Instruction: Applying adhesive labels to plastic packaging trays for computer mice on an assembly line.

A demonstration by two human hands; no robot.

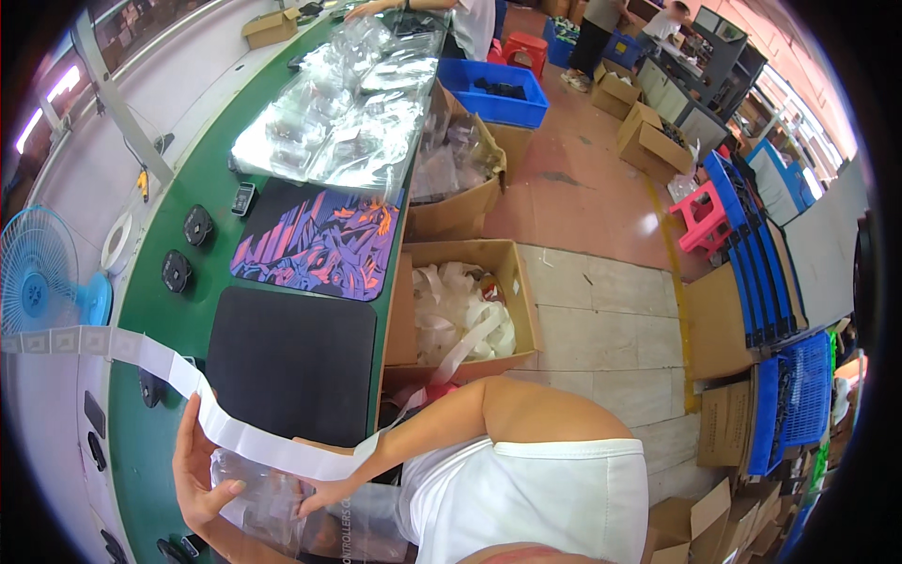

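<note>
A clear plastic package [268, 503] lies between my hands at the near end of the green table. My left hand [202, 470] holds it from the left, thumb across its top and fingertips up beside the white label strip [254, 440]. My right hand [329, 491] grips the package's right side, its fingers partly hidden under the strip. The strip runs from the far left, past my left fingertips, over the package and across my right wrist. Just beyond lies a plain black mat [291, 362]. More clear packaging [362, 526] sits near my body.
A patterned purple mat [319, 240] and a pile of clear plastic packages [338, 122] lie farther along the green table [169, 324]. Round black devices [177, 271] and a blue fan [47, 282] stand left. A cardboard box [526, 310] of discarded strips is right. Other people work at the back.
</note>
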